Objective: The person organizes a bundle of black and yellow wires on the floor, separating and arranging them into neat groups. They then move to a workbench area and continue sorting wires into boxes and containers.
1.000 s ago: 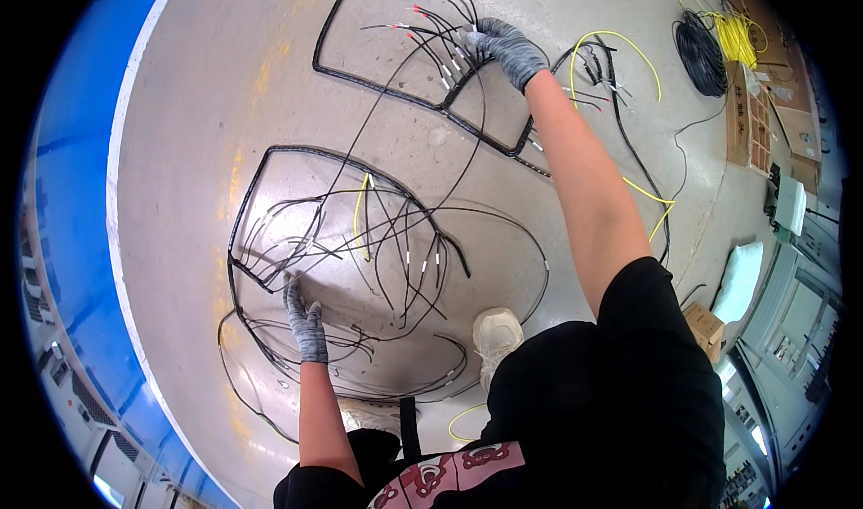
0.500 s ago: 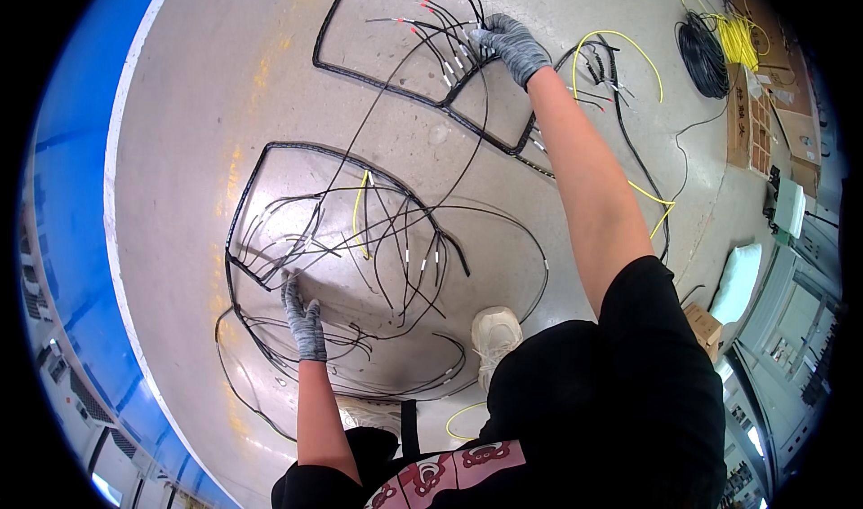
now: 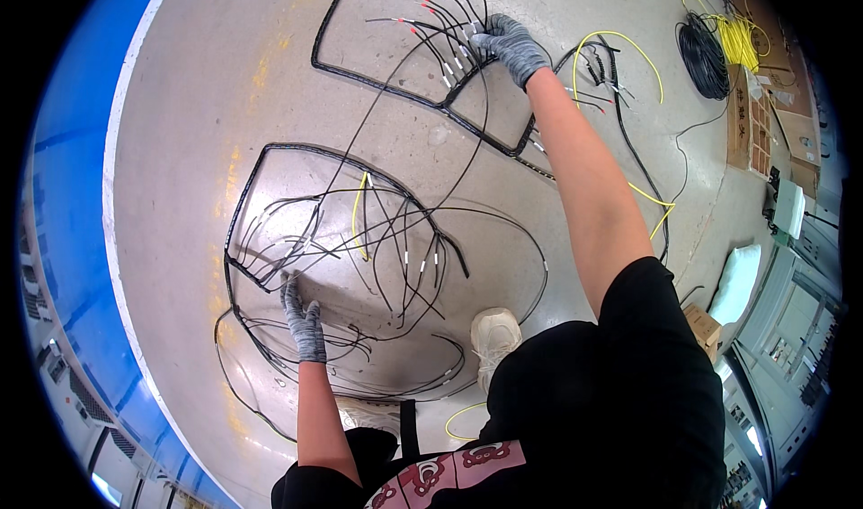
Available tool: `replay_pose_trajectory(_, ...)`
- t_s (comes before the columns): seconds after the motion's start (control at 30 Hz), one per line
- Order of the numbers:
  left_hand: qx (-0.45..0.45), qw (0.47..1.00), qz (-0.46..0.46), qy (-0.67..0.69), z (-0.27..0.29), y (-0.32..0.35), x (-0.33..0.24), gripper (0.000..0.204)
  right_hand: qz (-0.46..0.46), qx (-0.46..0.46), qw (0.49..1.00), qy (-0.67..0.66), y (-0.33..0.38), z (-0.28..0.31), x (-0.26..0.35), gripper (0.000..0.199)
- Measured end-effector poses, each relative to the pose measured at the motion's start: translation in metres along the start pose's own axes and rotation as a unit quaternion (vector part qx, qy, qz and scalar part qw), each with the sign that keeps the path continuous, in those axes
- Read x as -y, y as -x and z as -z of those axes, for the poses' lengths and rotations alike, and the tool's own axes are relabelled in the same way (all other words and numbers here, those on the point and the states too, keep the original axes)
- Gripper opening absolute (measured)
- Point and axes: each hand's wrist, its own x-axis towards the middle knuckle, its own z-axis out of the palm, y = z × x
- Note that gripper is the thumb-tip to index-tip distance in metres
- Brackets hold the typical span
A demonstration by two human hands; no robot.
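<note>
A wiring harness of black wrapped cable (image 3: 387, 84) lies on the floor at the top. One of its branches fans out into several thin black wires with red tips and white labels (image 3: 456, 49). At the base of that fan my right hand (image 3: 511, 49), in a grey knitted glove, is closed on the black wires; its fingertips are partly hidden. Lower left lies a second black harness (image 3: 247, 185) with many loose wires crossing inside its loop. Over those wires is my left hand (image 3: 306, 320), gloved alike, its fingers stretched out and the thumb apart, holding nothing visible.
To the right, a smaller bundle with a yellow wire (image 3: 620, 37) lies on the floor. Farther right are a black cable coil (image 3: 703, 55), a yellow coil (image 3: 739, 37) and cardboard boxes (image 3: 739, 118). My shoe (image 3: 494, 336) stands beside the lower harness.
The red-tipped wires at my right hand have shifted and spread a little, some tips moving left and one right. My left hand has hardly moved.
</note>
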Motion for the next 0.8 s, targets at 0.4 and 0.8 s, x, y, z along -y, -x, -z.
replay_pose_trajectory(0.4,0.005,0.999,-0.033,-0.007,-0.003,-0.003,-0.011,0.073,0.019,0.032,0.993,0.115,-0.001,0.0,0.008,0.038)
replay_pose_trajectory(0.8,0.005,1.0,-0.005,-0.029,-0.001,-0.011,-0.003,0.074,0.015,0.133,0.952,0.276,-0.005,0.007,0.021,0.034)
